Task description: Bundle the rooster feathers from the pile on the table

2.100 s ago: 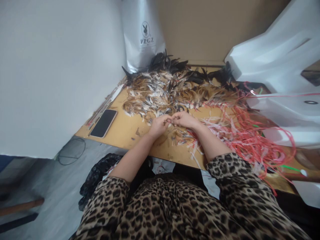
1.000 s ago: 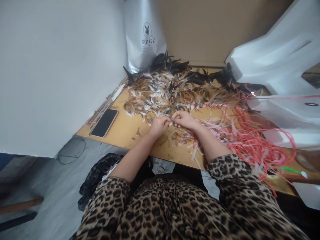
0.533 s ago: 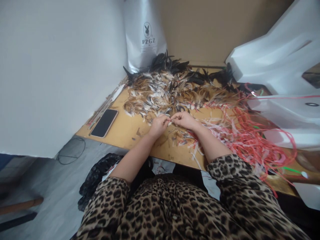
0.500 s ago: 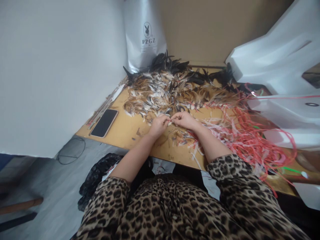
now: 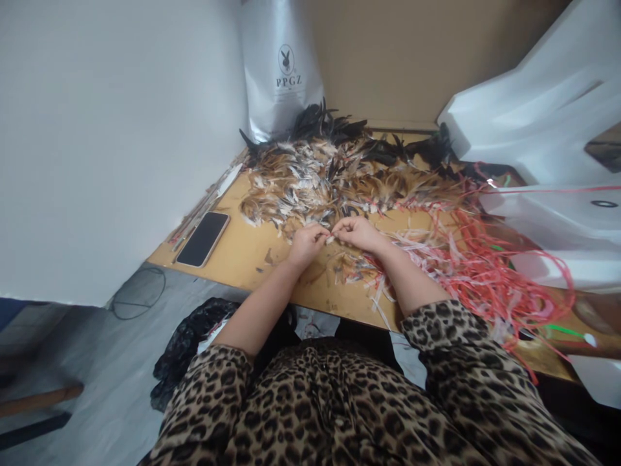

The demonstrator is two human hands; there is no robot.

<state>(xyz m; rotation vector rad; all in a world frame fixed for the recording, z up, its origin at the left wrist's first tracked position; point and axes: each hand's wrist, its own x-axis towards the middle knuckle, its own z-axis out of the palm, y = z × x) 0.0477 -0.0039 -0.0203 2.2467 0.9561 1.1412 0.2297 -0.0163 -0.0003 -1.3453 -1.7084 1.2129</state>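
Left hand (image 5: 310,243), right hand (image 5: 357,233): fingers closed in pinch, tips nearly touching. Small whitish feathery piece (image 5: 330,239) between tips, apparently gripped by both, neither nearer; long axis indiscernible. Brown-and-white feather pile (image 5: 305,178) just beyond fingers; red plastic-looking strands (image 5: 485,275) rightward.

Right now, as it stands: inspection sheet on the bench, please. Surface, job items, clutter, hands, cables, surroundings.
Surface: yellowish table, marked with dark spots; bare patches toward the near edge.
Job items: brown, white and black feathers heaped across the far half.
Clutter: tangled red and whitish strips on the right; phone lying flat on the left.
Hands: left hand and right hand with fingertips close together; whatever is between them is too small to identify.
Cables: thin dark looped cord below the table's left corner.
Surroundings: silvery PPGZ bag behind the feathers; black plastic bag below the table.
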